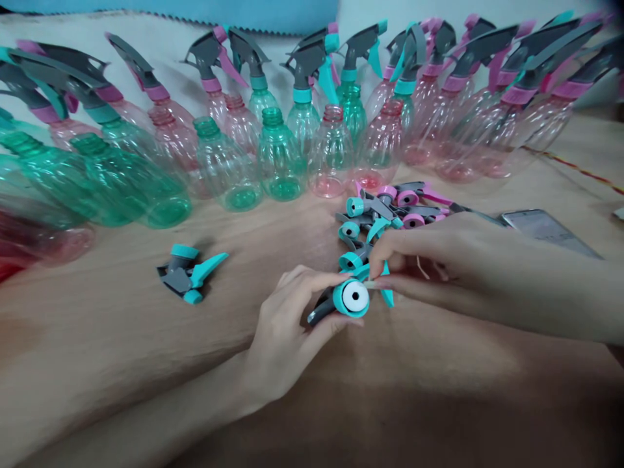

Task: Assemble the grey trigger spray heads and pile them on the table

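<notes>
My left hand [287, 325] is closed around a grey and teal trigger sprayer head [340, 308]. The open underside of its teal collar faces me, and a white disc with a dark central hole [355, 297] sits inside. Thumb and fingertips grip the collar from both sides. At the collar's right edge, my right hand [429, 263] is pinched, its fingertips by the rim; whatever they hold is too small to make out. Pale thin strands show under the right palm. Just behind both hands lies a pile of teal, pink and grey sprayer heads [375, 211].
A single teal sprayer head [182, 276] lies on the wooden table [121, 351] to the left. Open green bottles [283, 159] and pink bottles [331, 153] stand behind, before several bottles with sprayers fitted [302, 97]. A phone [550, 229] lies beyond my right forearm.
</notes>
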Available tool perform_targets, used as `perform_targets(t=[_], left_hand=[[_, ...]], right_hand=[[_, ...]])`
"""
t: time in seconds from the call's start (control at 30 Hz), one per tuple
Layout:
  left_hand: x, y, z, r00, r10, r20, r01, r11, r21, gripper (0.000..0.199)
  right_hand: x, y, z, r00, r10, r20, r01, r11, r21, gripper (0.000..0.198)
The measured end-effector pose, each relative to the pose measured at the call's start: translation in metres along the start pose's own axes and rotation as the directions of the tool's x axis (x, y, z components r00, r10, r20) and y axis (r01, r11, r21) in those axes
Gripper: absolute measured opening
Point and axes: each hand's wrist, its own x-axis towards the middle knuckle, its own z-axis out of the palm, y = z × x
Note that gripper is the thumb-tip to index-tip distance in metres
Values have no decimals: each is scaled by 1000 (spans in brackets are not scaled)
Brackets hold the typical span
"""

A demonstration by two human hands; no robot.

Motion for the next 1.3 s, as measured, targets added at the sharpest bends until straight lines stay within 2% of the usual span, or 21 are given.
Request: perform_targets(t=[0.2,0.6,0.87,1.03,1.13,1.3], left_hand=[[1,0,0,1000,23,-8,-22,1000,1,28],[2,0,-1,999,49,4,-49,999,21,25],[1,-1,-1,998,65,-14,-64,997,30,25],[1,-4,-1,996,87,-21,-87,996,-16,21],[1,-5,-1,993,117,-18,-117,993,-13,19],[1,-3,-1,992,130,8,-130,991,12,15]], right_hand=[[1,-9,11,996,-38,84,35,998,43,11],[-1,-7,14,997,-76,32,75,997,23,11],[-5,-13,19,995,-91,-33,87,991,-101,20],[-5,-16,23,991,-125,-53,115,980,-161,17],[-4,-16,27,988,-136,-75,125,983,-135,15],[-4,-17,31,990,-131,-45,127,988,-86,11]])
